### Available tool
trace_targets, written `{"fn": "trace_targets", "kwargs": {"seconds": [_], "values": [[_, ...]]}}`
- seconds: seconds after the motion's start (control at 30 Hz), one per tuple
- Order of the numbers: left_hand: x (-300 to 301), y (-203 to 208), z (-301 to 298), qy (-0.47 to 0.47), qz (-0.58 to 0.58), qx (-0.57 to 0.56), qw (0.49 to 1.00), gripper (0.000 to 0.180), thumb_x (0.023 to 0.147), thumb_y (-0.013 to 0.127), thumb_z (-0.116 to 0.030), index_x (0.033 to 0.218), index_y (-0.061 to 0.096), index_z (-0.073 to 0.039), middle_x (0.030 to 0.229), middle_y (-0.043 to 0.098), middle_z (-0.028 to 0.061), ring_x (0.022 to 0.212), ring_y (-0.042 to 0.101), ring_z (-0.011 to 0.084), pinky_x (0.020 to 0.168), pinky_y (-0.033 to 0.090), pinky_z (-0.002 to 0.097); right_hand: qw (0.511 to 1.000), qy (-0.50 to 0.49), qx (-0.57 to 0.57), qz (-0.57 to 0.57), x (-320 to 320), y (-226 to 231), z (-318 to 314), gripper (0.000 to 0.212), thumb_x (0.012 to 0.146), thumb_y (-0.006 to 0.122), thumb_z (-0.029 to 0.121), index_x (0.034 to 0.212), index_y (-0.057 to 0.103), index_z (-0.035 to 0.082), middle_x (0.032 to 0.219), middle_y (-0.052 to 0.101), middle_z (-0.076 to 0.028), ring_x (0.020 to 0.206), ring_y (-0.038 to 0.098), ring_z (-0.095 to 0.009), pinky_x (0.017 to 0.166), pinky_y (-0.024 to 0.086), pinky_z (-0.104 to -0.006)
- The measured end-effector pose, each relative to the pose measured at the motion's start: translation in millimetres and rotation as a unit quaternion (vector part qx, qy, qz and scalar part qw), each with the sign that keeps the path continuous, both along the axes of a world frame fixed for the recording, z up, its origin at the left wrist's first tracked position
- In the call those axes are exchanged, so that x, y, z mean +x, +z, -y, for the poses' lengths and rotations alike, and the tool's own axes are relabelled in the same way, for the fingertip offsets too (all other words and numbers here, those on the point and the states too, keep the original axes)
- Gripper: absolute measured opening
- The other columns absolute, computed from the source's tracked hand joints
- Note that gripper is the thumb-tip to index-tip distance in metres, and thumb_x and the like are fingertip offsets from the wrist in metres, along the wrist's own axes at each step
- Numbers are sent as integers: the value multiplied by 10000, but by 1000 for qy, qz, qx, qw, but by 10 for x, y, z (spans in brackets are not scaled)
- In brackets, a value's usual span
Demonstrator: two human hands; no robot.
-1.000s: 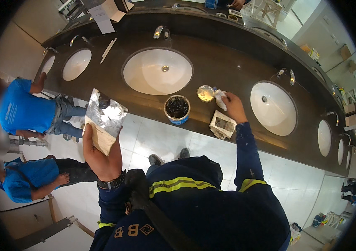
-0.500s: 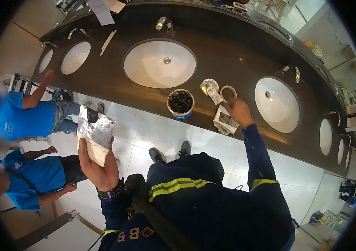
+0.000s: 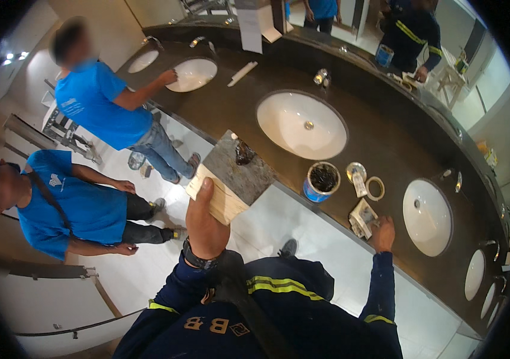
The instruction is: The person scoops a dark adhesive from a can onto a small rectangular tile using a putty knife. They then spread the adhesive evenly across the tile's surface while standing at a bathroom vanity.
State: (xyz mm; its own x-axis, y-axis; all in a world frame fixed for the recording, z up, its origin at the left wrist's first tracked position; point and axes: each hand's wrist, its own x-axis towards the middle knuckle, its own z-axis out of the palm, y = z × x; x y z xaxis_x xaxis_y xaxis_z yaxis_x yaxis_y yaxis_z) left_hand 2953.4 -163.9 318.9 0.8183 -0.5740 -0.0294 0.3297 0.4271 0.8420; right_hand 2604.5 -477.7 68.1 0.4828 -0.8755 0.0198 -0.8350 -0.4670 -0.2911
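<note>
Board held up in the left hand, right hand down on the folded paper at the counter edge

The left hand (image 3: 206, 222) is clamped on a square board (image 3: 231, 177), thumb on top, a dark dab of paste (image 3: 243, 152) at its far edge, so some material looks already loaded; the right hand (image 3: 383, 233) rests fingers-down on the folded paper (image 3: 363, 218) at about four o'clock from the board, whether it grips I cannot tell; the tub (image 3: 321, 181), tape ring (image 3: 375, 188) and round lid (image 3: 355, 172) sit untouched on the counter (image 3: 207, 107), so spreading seems still ahead; since half a second ago the board has risen nearer the big basin (image 3: 301, 124), and the right hand has stayed by the paper.
</note>
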Motion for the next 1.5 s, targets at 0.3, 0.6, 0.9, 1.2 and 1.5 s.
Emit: {"fn": "trace_targets", "kwargs": {"seconds": [0.3,0.6,0.9,1.2,1.5], "values": [[-49,131,-1089,87,90,-9,992,429,1034,441,-254,1366,419,16,1269,568,141,1163,574,274,988,455,376,889,-9,186,419,763,1793,-1175,150,986,559,184,1061,532,57,871,592,-58,740,567,-143,654,479,-292],[-237,254,-2058,98,241,39,965,356,1019,457,-226,1230,542,47,1045,635,71,949,577,136,848,450,270,703,321,454,444,2252,2753,-3272,204,1010,520,149,1154,510,5,865,644,-59,673,611,-100,574,438,-229],[-139,340,-2593,152,539,161,812,337,845,589,-57,1164,620,45,886,608,165,766,583,319,700,467,384,708,333,448,432,2525,2867,-3826,220,1014,533,177,1132,525,-9,841,629,-46,641,573,-76,563,411,-206],[-112,218,-2701,78,343,180,919,350,914,572,-100,1247,573,10,1041,646,127,929,639,272,811,506,362,678,360,324,553,2517,2974,-3775,182,1019,482,114,1154,496,-6,909,674,-129,734,627,-126,603,473,-262],[-43,231,-2644,-56,-170,-139,974,383,1030,476,-235,1338,458,-8,1237,608,102,1114,627,224,939,521,369,733,546,111,391,2570,2945,-3771,403,875,561,-19,1256,643,84,1301,594,-196,1052,626,-330,911,490,-378]]}}
